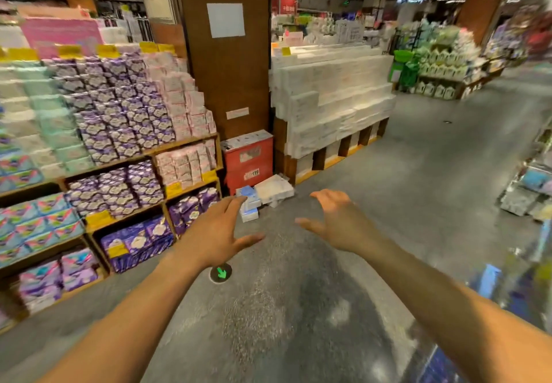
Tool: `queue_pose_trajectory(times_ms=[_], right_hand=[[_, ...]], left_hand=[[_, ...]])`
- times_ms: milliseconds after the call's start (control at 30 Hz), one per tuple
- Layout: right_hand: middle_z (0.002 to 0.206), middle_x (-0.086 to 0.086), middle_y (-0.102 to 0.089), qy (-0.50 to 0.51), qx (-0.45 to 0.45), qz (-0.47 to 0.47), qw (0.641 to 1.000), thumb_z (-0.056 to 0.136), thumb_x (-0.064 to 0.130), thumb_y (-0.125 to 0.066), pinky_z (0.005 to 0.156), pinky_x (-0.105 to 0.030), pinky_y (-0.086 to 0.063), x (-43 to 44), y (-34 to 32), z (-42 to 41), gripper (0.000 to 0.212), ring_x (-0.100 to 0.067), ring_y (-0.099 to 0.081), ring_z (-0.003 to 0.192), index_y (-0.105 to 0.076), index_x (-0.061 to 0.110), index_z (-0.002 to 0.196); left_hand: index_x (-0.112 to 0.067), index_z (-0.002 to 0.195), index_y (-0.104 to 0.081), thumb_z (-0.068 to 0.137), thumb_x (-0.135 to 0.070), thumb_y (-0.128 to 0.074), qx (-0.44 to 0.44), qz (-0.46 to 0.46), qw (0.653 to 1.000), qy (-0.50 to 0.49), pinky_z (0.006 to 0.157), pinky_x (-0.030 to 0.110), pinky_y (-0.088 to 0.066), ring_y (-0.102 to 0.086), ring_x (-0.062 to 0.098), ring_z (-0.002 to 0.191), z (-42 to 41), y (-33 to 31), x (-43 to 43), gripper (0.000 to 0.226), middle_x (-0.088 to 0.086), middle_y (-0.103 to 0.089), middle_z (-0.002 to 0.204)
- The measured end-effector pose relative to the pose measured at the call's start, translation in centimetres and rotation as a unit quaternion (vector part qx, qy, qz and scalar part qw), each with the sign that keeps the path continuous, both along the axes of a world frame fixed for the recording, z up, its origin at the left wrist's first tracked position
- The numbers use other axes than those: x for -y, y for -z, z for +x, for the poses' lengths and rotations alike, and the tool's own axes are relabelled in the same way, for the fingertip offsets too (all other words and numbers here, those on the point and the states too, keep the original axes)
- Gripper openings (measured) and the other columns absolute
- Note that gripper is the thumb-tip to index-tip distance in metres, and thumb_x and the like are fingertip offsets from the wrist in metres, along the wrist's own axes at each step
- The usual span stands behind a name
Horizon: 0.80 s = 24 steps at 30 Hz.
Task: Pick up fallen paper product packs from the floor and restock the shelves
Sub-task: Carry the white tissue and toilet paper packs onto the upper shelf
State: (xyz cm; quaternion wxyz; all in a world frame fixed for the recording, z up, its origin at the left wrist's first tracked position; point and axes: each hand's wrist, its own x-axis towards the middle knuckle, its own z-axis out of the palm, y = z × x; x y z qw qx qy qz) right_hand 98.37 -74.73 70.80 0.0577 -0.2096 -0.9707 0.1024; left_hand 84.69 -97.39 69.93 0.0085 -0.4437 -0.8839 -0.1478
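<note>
Several fallen packs lie on the grey floor at the foot of a red box: a large white pack (274, 189), and small white and blue packs (250, 203) piled beside it. My left hand (216, 231) is stretched out in front of me, fingers spread, holding nothing, its fingertips just short of the small packs in the picture. My right hand (336, 218) is also out in the air, palm down and fingers apart, to the right of the pile. The wooden shelves (185, 189) on the left are stacked with purple, pink and teal packs.
A red box (248, 161) stands against a brown pillar (230, 83). Behind the pile is a big stack of white paper packs (331, 98) on a wooden pallet base. A round green arrow marker (221, 273) sits in the floor. More goods line the right edge.
</note>
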Motion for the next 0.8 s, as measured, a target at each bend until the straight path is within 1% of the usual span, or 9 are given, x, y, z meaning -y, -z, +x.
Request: queue_pose_trajectory(times_ms=[67,200,300,333,367,433,500,633,800], right_hand=[[0.155,-0.006,-0.041,0.000,-0.001,0.000,1.000,0.091,0.070,-0.054,0.114,-0.041,-0.037,-2.9,1.1,-5.4,0.083,-0.025,-0.035,0.143,-0.037,0.017,0.153],[0.155,-0.004,-0.042,0.007,-0.001,-0.017,1.000,0.090,0.071,-0.054,0.115,-0.040,-0.035,-9.5,3.8,-17.0,0.082,-0.024,-0.037,0.142,-0.037,0.022,0.153],[0.155,-0.005,-0.043,0.046,-0.006,-0.057,0.997,0.080,0.088,-0.042,0.118,-0.040,-0.031,-14.4,4.7,-24.8,0.100,-0.027,-0.037,0.144,-0.039,0.019,0.153],[0.156,-0.006,-0.041,0.057,0.002,-0.072,0.996,0.079,0.089,-0.040,0.119,-0.041,-0.030,-16.2,4.8,-27.2,0.102,-0.027,-0.036,0.145,-0.038,0.019,0.154],[0.157,-0.006,-0.041,0.068,0.014,-0.085,0.994,0.082,0.084,-0.044,0.119,-0.042,-0.031,-18.0,4.9,-29.5,0.096,-0.027,-0.035,0.145,-0.038,0.019,0.153],[0.155,-0.006,-0.042,0.087,0.017,-0.095,0.991,0.090,0.070,-0.053,0.117,-0.040,-0.033,-21.9,5.2,-33.4,0.080,-0.026,-0.036,0.143,-0.040,0.021,0.151],[0.156,-0.005,-0.041,0.100,0.020,-0.102,0.989,0.093,0.064,-0.057,0.117,-0.037,-0.032,-25.7,5.6,-37.0,0.076,-0.024,-0.034,0.144,-0.038,0.022,0.153],[0.160,-0.004,-0.036,0.101,0.049,-0.107,0.988,0.094,0.065,-0.054,0.118,-0.040,-0.032,-34.4,7.9,-44.5,0.080,-0.026,-0.032,0.146,-0.031,0.022,0.157],[0.158,-0.005,-0.038,0.079,0.076,-0.108,0.988,0.095,0.066,-0.050,0.112,-0.039,-0.036,-46.8,11.0,-55.6,0.077,-0.026,-0.037,0.143,-0.033,0.020,0.155]], left_hand=[[-0.023,0.158,-0.024,0.078,-0.081,-0.048,0.009,0.007,1.000,0.004,0.114,0.036,-0.035,-0.037,0.023,0.145,-5.9,1.2,-3.5,0.102,0.003,-0.031,0.163],[-0.020,0.159,-0.023,0.083,-0.076,-0.053,0.026,0.016,0.999,0.032,0.116,0.036,-0.034,-0.036,0.022,0.144,-19.3,3.8,-11.1,0.099,0.002,-0.032,0.161],[-0.022,0.158,-0.024,0.084,-0.076,-0.053,0.035,0.012,0.998,0.046,0.113,0.036,-0.038,-0.039,0.022,0.141,-28.8,4.5,-16.9,0.097,0.001,-0.035,0.159],[-0.022,0.158,-0.024,0.085,-0.078,-0.051,0.043,0.007,0.998,0.049,0.111,0.035,-0.038,-0.039,0.022,0.141,-31.7,4.7,-18.9,0.096,0.001,-0.035,0.159],[-0.022,0.157,-0.024,0.083,-0.082,-0.046,0.049,-0.001,0.997,0.056,0.110,0.035,-0.038,-0.040,0.022,0.140,-34.4,4.8,-20.9,0.098,0.001,-0.035,0.159],[-0.022,0.157,-0.025,0.074,-0.093,-0.031,0.055,-0.017,0.996,0.074,0.109,0.038,-0.041,-0.041,0.024,0.140,-39.5,5.1,-25.0,0.110,0.003,-0.036,0.159],[-0.023,0.158,-0.025,0.066,-0.100,-0.020,0.065,-0.025,0.994,0.081,0.109,0.040,-0.042,-0.041,0.026,0.140,-44.2,6.0,-29.2,0.120,0.004,-0.036,0.159],[-0.022,0.158,-0.026,0.065,-0.102,-0.015,0.075,-0.030,0.993,0.085,0.110,0.038,-0.040,-0.041,0.025,0.141,-52.6,9.2,-38.1,0.123,0.004,-0.036,0.159],[-0.023,0.160,-0.021,0.057,-0.106,-0.006,0.108,-0.039,0.992,0.058,0.114,0.041,-0.037,-0.034,0.025,0.146,-61.7,14.2,-48.8,0.133,0.002,-0.031,0.163]])
